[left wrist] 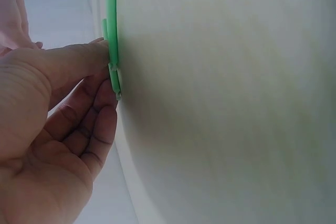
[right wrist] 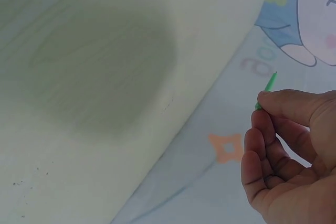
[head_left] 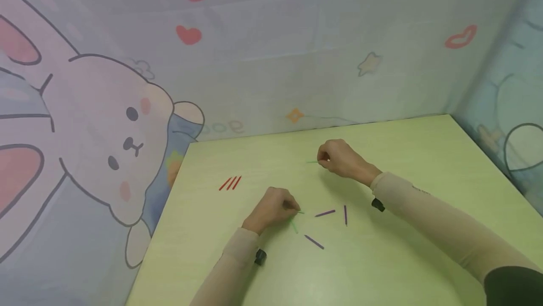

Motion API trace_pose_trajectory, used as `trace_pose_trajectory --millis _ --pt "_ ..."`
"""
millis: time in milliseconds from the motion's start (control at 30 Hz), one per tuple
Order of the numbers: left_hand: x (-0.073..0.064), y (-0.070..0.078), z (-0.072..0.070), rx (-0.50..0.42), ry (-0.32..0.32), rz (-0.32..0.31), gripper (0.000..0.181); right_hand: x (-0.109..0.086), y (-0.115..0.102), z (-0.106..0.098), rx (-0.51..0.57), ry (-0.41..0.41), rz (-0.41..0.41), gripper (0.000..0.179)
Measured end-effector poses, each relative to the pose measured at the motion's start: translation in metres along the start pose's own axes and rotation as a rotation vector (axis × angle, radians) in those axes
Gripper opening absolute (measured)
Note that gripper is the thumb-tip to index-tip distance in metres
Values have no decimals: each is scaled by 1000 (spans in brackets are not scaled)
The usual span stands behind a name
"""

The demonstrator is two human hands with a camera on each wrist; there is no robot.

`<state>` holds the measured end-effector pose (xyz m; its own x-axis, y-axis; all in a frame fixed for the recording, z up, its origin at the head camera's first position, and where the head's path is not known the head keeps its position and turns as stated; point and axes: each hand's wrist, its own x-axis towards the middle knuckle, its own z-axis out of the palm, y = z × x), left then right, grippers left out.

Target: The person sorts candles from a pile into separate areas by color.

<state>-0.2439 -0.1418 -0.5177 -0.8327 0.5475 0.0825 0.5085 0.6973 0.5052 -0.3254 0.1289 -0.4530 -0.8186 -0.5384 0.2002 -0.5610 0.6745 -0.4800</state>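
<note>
My left hand [head_left: 273,209] is low over the table and pinches a thin green stick [head_left: 301,211] between thumb and fingertips. Just below that hand lies a second green stick [head_left: 294,226]; in the left wrist view this nearer green stick [left wrist: 111,19] overlaps the pinched one. Farther back and to the right, my right hand [head_left: 341,159] holds another green stick [right wrist: 271,81] by one end, its pointed tip sticking out to the left in the head view. Right of my left hand lie three purple sticks, one slanted [head_left: 325,213], one nearly upright in view [head_left: 345,215], one lower [head_left: 314,242].
Three red sticks [head_left: 230,183] lie side by side on the left of the pale yellow-green table [head_left: 382,259]. A cloth backdrop [head_left: 271,75] with a printed rabbit [head_left: 123,141] and hearts rises behind the table's far and left edges.
</note>
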Motion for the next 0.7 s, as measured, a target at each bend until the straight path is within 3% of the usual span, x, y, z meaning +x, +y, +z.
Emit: trace_pose_trajectory --millis 367,700 --pt "1 -1 1 10 -1 9 9 7 9 7 4 -13 13 7" --pt "3 -2 0 31 -15 12 10 23 14 7 -17 16 -29 8"
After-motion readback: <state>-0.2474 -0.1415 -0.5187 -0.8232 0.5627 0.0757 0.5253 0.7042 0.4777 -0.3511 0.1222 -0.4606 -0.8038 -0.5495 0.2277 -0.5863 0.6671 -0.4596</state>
